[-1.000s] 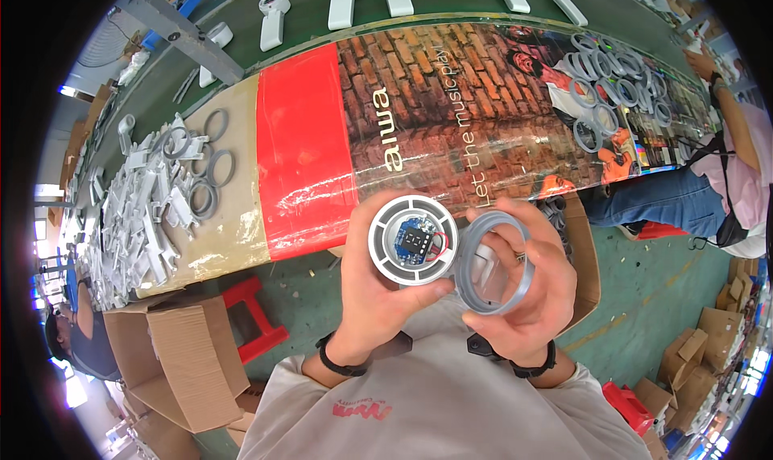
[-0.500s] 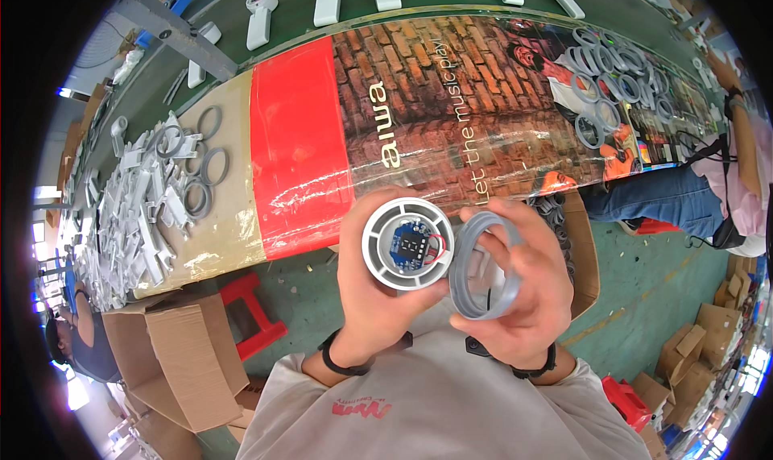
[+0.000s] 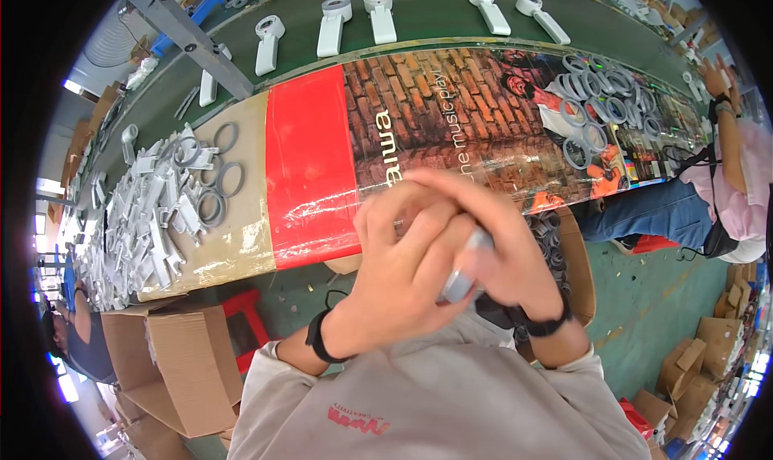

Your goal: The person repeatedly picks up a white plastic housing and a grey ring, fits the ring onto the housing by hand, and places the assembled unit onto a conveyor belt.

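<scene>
In front of my chest, both hands are closed together around a round part, mostly hidden by my fingers. Only a grey ring shows between them, slightly blurred. My left hand wraps over the white round fan housing, whose body and circuit board are covered from sight. My right hand presses round the far side and the grey ring, its fingertips smeared by motion. Several loose grey rings lie on the table at the right. White plastic parts are heaped at the left, with more grey rings beside them.
White handheld fans lie on the green conveyor belt beyond the table. A metal post stands at its left. Cardboard boxes sit below the table, one holding grey parts. A co-worker is at the right.
The white housing and the grey ring, held apart before, are now together between my hands. My left hand has turned over the top, hiding the circuit board.
</scene>
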Available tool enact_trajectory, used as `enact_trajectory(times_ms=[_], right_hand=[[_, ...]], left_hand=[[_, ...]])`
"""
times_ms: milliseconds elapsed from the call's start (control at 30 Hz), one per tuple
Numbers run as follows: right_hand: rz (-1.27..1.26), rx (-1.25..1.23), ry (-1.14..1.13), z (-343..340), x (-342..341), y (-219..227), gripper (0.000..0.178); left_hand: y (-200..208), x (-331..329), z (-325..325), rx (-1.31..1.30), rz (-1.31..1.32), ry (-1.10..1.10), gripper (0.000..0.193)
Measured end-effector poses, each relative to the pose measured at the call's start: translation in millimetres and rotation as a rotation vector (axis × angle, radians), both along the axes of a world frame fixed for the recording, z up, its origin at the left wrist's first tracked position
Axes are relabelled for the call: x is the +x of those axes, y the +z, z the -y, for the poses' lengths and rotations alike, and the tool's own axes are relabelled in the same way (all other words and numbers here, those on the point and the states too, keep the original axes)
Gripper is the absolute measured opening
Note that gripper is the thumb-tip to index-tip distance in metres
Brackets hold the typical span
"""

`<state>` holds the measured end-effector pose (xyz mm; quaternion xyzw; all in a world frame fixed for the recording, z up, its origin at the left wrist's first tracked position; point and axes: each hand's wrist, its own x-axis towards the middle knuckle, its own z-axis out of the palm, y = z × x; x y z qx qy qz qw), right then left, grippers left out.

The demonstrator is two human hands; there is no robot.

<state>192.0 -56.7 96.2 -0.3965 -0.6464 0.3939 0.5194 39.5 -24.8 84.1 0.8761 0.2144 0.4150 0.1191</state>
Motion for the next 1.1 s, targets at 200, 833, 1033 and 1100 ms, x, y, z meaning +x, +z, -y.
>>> enact_trajectory(times_ms=[200, 833, 1033, 1100], right_hand=[[0.061, -0.196, 0.066, -20.2, 1.3, -14.9, 0.047], [-0.033, -0.528, -0.238, -162.0, 72.3, -38.5, 0.035], [0.175, -0.422, -0.415, -309.1, 145.6, -74.2, 0.045], [0.281, -0.303, -0.49, -338.2, 155.8, -83.1, 0.061]], left_hand=[[-8.8, -2.3, -10.8, -0.032, -0.004, -0.023, 0.058], [-39.5, -129.0, -73.9, -0.476, 0.287, 0.532, 0.056], [-91.9, -139.2, -49.3, -0.308, 0.046, 0.617, 0.045], [-102.1, -137.0, -50.5, -0.151, 0.084, 0.638, 0.033]])
